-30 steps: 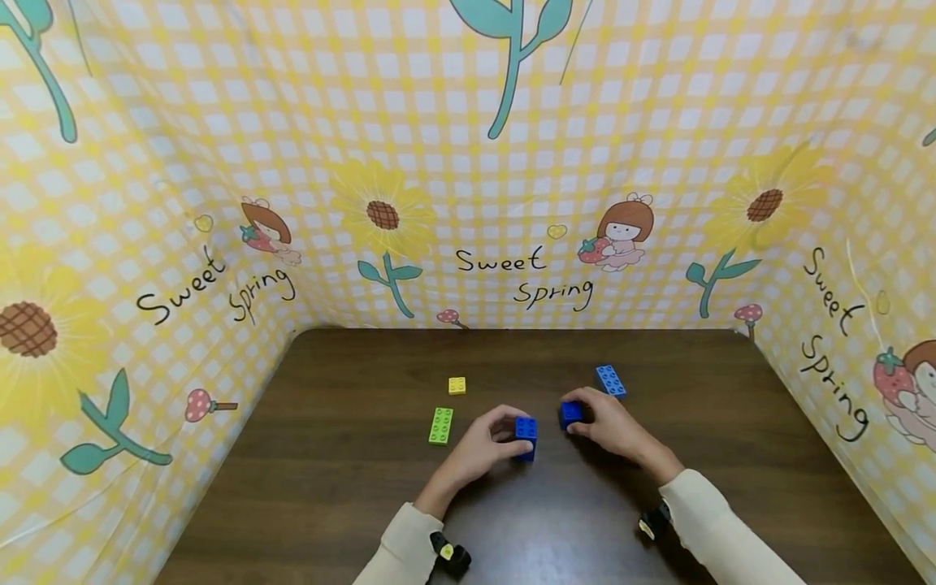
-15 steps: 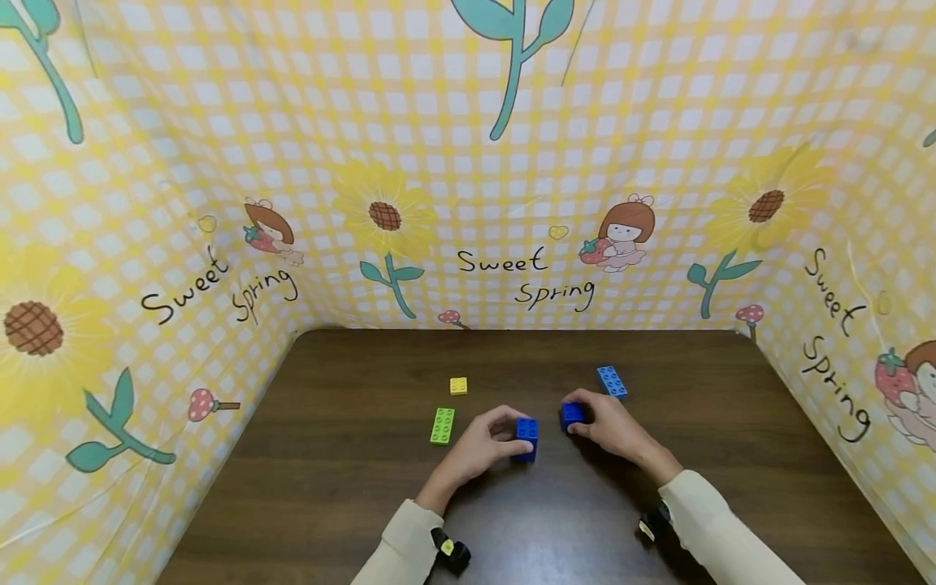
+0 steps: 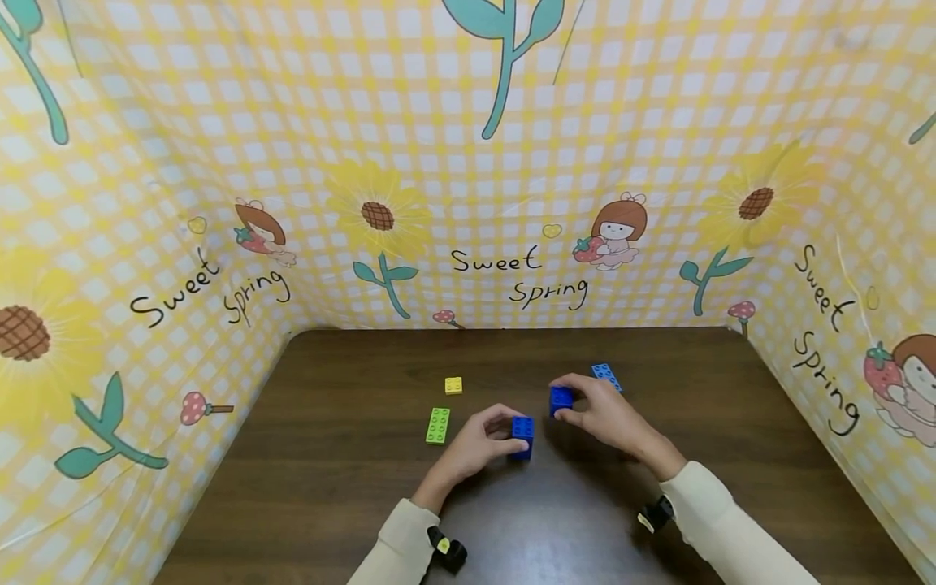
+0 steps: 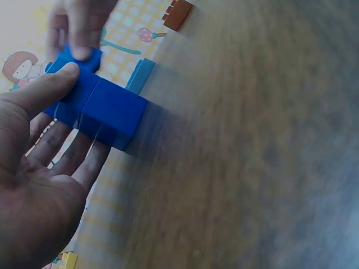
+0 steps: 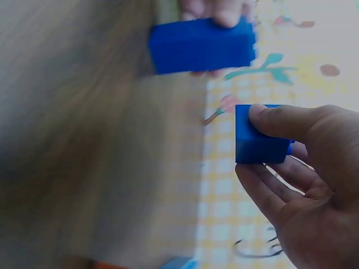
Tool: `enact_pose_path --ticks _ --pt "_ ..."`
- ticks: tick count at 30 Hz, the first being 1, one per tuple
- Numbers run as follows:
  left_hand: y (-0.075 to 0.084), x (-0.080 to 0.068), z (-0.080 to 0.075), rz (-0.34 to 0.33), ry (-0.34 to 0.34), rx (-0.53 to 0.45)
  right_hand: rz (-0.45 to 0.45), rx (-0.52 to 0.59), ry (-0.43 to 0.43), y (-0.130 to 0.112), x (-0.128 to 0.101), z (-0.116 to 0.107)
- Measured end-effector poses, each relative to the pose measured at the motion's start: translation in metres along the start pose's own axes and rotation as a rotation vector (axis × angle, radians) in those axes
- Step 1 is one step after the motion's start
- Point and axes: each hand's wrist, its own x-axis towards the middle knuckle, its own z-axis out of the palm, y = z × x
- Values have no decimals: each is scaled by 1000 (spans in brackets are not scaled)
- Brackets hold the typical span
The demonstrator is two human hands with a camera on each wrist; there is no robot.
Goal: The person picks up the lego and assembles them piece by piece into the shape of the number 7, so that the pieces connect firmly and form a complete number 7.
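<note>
Extends left forearm from the lower edge, angled forward and inward, with cream left sleeve [image 3: 395, 538] ending short of the wrist. Grips tall blue stack [image 3: 522, 440] in left hand [image 3: 475, 445], thumb across the near face, other fingers round the far face, palm turned inward. Shows these fingers clamped on the stack, upright and studs uppermost, two bricks high by the seam in the left wrist view. Cannot confirm contact between stack base and table [image 3: 344, 504].

Extends right forearm from the lower right, slanting forward and inward, in cream right sleeve [image 3: 720, 512]. Pinches single blue block [image 3: 561, 400] in right hand [image 3: 607, 412], thumb on the near side, other fingers on the far side, palm toward the left hand. Registers these fingers as clamped on the block. Locates block to the right of the stack and slightly beyond, near but not touching, studs up; appears to hold it above the table.

Carries black wrist devices [image 3: 448, 552] below both wrists. Records green brick [image 3: 438, 426] lying left of the left hand, yellow brick [image 3: 453, 385] beyond it, and light blue brick [image 3: 605, 375] partly behind the right hand. Adds orange brick [image 4: 178, 14] from left wrist view, near checked cloth [image 3: 504, 187].
</note>
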Motion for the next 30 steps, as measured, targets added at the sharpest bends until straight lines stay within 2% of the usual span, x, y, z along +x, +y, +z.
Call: enact_pose_path --ticks 6,12,23,30 --pt "0 0 -1 2 -4 -10 -53 -12 4 -30 1 -10" --pt "0 0 0 -1 3 -27 -101 -29 -6 -48 2 -10" --pt "2 0 2 -1 13 -21 -179 -54 -72 -63 7 -1" --pt "2 0 2 -4 12 -14 -188 -79 -99 -63 9 7"
